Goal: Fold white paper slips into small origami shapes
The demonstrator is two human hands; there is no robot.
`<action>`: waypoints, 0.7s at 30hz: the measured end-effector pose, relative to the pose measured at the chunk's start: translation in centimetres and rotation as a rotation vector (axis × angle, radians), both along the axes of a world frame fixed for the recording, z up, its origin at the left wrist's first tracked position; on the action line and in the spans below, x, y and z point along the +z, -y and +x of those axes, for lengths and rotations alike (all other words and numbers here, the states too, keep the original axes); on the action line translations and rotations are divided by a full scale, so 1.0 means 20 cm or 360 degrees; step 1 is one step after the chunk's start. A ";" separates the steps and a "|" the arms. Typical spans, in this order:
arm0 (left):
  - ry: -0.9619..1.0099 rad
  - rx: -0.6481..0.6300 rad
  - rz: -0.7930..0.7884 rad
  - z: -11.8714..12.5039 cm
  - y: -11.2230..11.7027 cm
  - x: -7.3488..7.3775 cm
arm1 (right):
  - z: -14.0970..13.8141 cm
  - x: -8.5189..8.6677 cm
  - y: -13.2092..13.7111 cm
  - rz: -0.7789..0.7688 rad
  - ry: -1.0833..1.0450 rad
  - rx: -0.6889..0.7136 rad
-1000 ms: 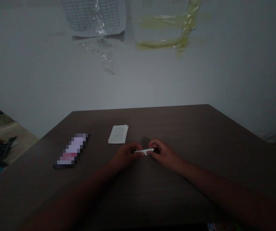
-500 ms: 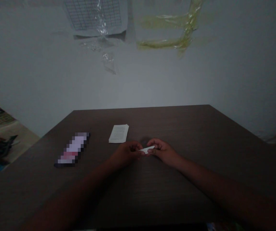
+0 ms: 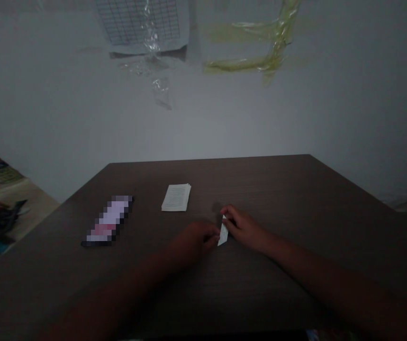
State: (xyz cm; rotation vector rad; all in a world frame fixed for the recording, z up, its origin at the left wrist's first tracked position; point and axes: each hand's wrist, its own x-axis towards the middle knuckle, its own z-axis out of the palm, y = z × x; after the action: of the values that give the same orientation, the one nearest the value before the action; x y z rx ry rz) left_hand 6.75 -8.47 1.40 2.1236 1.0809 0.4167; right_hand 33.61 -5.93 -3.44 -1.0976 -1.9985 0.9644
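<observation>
Paper slip (image 3: 223, 234), one: over the worktop (image 3: 277, 189), far end pinched in the grip of the right hand (image 3: 245, 229); left hand (image 3: 196, 239) at its left edge, pinching or merely touching, I cannot tell. Paper stack (image 3: 176, 198), one: beyond the left hand. Smartphone (image 3: 107, 220), one: farther left, left hand intervening.

The small piece of paper (image 3: 223, 232) is white and narrow, with faint print-like marks and a slanted near end. Its long side runs from near to far. It is situated right of the paper stack (image 3: 176, 197), nearer, and apart from it.
</observation>
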 end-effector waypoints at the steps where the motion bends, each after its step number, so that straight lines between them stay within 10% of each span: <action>1: -0.0060 -0.0038 0.0069 0.01 0.00 -0.01 | 0.00 0.00 0.00 0.0056 0.0060 0.0011; 21: -0.0297 -0.0100 0.0469 0.04 -0.02 -0.06 | 0.07 0.04 -0.11 0.0374 0.0430 0.0347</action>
State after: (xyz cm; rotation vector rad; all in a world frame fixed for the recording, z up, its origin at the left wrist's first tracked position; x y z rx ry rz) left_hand 7.61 -8.12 0.18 2.4911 1.1077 0.3723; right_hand 35.06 -3.83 -2.59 -0.9334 -2.4209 0.6897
